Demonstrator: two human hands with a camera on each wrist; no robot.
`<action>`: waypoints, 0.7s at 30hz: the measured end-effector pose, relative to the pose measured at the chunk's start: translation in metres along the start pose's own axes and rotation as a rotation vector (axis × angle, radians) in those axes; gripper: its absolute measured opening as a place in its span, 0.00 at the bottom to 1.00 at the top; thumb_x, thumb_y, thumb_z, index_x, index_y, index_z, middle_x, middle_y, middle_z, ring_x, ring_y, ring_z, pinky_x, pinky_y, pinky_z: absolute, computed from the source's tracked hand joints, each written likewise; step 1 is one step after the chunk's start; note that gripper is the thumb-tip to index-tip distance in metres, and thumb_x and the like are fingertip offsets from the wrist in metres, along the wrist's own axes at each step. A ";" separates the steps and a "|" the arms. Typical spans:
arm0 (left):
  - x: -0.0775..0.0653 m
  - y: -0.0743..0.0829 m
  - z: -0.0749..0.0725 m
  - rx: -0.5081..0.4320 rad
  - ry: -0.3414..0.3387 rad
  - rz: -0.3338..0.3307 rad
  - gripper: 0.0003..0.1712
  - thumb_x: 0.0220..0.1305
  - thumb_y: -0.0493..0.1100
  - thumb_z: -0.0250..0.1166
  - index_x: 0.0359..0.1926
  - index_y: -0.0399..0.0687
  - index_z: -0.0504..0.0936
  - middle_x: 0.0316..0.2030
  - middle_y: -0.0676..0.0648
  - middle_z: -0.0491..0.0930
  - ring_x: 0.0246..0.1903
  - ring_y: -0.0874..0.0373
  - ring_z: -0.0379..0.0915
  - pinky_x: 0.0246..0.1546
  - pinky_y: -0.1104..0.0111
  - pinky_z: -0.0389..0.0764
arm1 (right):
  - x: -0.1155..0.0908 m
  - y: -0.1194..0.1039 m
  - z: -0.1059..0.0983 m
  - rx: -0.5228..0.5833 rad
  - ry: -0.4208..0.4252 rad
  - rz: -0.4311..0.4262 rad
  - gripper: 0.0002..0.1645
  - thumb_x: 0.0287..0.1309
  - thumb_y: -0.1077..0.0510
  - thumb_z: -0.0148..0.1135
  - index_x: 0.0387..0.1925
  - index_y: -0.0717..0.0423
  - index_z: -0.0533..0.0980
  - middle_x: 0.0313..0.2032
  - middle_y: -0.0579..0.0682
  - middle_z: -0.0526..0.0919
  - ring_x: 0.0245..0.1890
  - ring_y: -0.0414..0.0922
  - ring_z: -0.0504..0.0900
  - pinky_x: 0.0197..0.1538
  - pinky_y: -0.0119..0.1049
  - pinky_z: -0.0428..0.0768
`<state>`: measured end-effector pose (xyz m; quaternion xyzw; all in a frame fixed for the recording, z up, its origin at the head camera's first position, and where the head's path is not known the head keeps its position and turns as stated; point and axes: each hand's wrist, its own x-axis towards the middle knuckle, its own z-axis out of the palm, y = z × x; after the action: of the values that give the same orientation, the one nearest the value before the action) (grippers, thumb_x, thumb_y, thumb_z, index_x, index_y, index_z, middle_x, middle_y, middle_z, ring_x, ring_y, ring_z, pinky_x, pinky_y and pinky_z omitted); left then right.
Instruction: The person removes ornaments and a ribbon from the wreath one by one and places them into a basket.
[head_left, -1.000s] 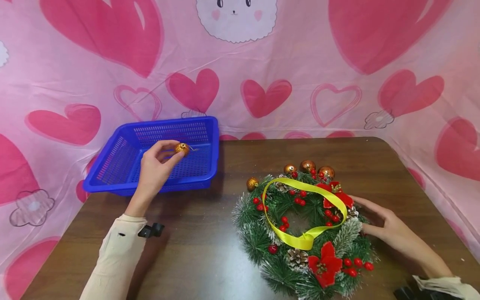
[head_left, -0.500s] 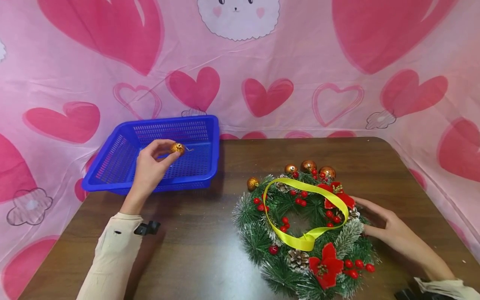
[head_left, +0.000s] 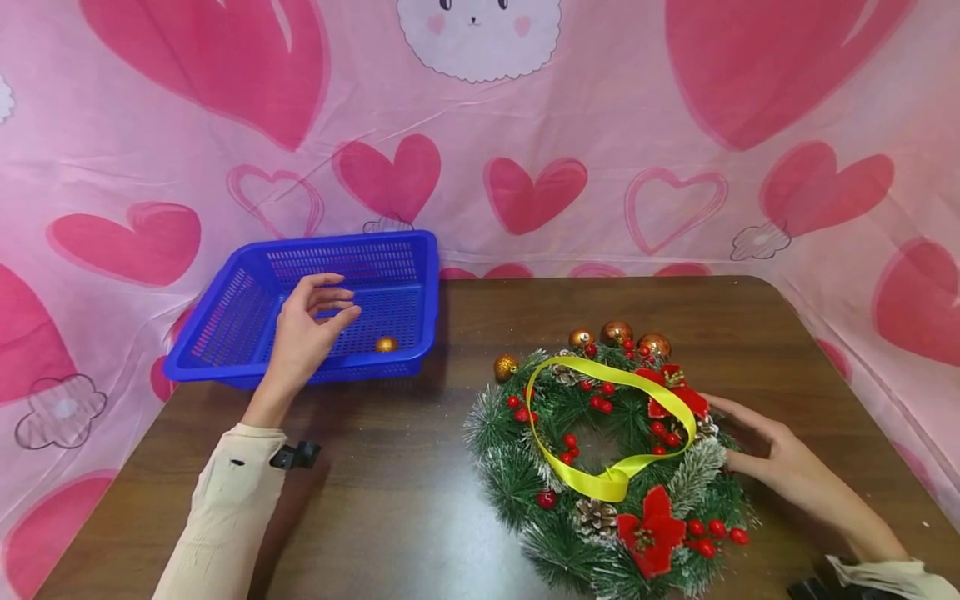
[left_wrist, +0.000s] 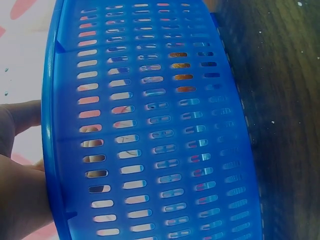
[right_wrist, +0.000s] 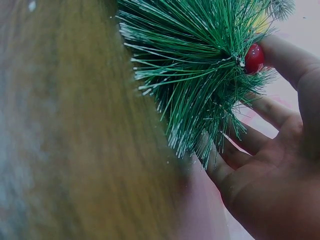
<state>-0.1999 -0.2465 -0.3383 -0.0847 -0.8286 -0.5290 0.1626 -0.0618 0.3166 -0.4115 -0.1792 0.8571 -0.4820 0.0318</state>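
My left hand [head_left: 306,329] hovers over the blue plastic basket [head_left: 247,372], its thumb and fingers apart with nothing between them. A small gold Christmas bauble [head_left: 386,344] lies inside the basket near its front right corner. Through the slots in the left wrist view, orange-gold bits of the bauble [left_wrist: 181,65] show. On the right, the Christmas wreath [head_left: 517,479] lies on the table, with red berries, pine cones and red flowers. My right hand [head_left: 798,475] rests at its right edge, the thumb by a red berry [right_wrist: 254,58], extended fingers partly hidden behind green needles.
A yellow ribbon loop [head_left: 615,486] lies across the wreath. Several gold and copper baubles, including a glittery gold bauble [head_left: 506,367], sit along its far edge. Behind the brown wooden table [head_left: 405,492] hangs a pink heart-print cloth [head_left: 600,108].
The left hand has let go of the gold bauble, which has dropped into the basket. The right hand and wreath stay in place.
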 end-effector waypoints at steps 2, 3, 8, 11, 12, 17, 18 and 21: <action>-0.002 0.008 -0.001 -0.007 -0.003 0.010 0.26 0.60 0.28 0.68 0.59 0.29 0.71 0.45 0.39 0.81 0.40 0.65 0.79 0.38 0.83 0.76 | 0.000 0.000 0.000 -0.006 0.003 0.002 0.41 0.60 0.73 0.60 0.73 0.60 0.60 0.66 0.29 0.70 0.62 0.23 0.67 0.54 0.16 0.67; -0.003 0.011 -0.001 -0.012 -0.005 0.014 0.26 0.60 0.28 0.68 0.59 0.28 0.71 0.44 0.40 0.81 0.40 0.65 0.79 0.38 0.83 0.77 | -0.001 0.000 0.000 -0.011 0.005 0.005 0.41 0.60 0.73 0.60 0.73 0.59 0.61 0.66 0.29 0.70 0.62 0.23 0.66 0.54 0.16 0.66; 0.000 0.000 -0.001 -0.014 -0.008 0.008 0.26 0.61 0.30 0.68 0.59 0.31 0.72 0.45 0.44 0.81 0.41 0.65 0.78 0.39 0.82 0.77 | -0.001 0.000 0.000 -0.029 0.010 0.025 0.40 0.61 0.72 0.61 0.73 0.57 0.61 0.65 0.28 0.70 0.62 0.22 0.66 0.54 0.16 0.66; 0.003 -0.011 0.000 -0.007 -0.006 0.008 0.25 0.62 0.31 0.68 0.59 0.33 0.73 0.45 0.47 0.81 0.42 0.65 0.78 0.40 0.81 0.77 | 0.000 0.000 0.000 -0.006 0.002 0.005 0.40 0.60 0.73 0.60 0.73 0.59 0.61 0.66 0.30 0.70 0.62 0.24 0.67 0.54 0.16 0.67; 0.004 -0.014 0.001 -0.005 -0.006 0.009 0.25 0.62 0.31 0.68 0.59 0.33 0.73 0.45 0.49 0.81 0.42 0.65 0.78 0.41 0.81 0.77 | 0.001 0.000 0.001 0.002 0.000 -0.004 0.40 0.60 0.73 0.60 0.73 0.60 0.61 0.66 0.31 0.71 0.62 0.24 0.68 0.55 0.16 0.67; 0.002 -0.008 0.004 -0.023 -0.015 0.027 0.23 0.62 0.32 0.68 0.57 0.33 0.75 0.44 0.49 0.82 0.43 0.66 0.78 0.41 0.80 0.78 | 0.001 0.001 0.000 0.015 -0.003 -0.028 0.41 0.59 0.75 0.59 0.73 0.62 0.61 0.66 0.32 0.71 0.62 0.25 0.69 0.55 0.16 0.68; 0.001 -0.007 0.005 -0.025 -0.017 0.031 0.23 0.62 0.32 0.69 0.57 0.33 0.75 0.45 0.48 0.82 0.43 0.66 0.78 0.41 0.79 0.78 | 0.001 0.000 0.000 0.015 -0.004 -0.027 0.41 0.59 0.75 0.59 0.73 0.62 0.60 0.66 0.32 0.71 0.62 0.25 0.68 0.55 0.16 0.68; 0.001 -0.008 0.007 -0.032 -0.019 0.048 0.22 0.62 0.34 0.70 0.56 0.36 0.76 0.46 0.44 0.83 0.42 0.68 0.78 0.40 0.79 0.78 | 0.001 0.000 0.000 0.015 -0.006 -0.027 0.41 0.59 0.75 0.59 0.73 0.62 0.60 0.66 0.31 0.71 0.62 0.25 0.68 0.55 0.16 0.67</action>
<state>-0.2041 -0.2432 -0.3474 -0.1123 -0.8194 -0.5371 0.1660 -0.0625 0.3163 -0.4117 -0.1920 0.8507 -0.4885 0.0291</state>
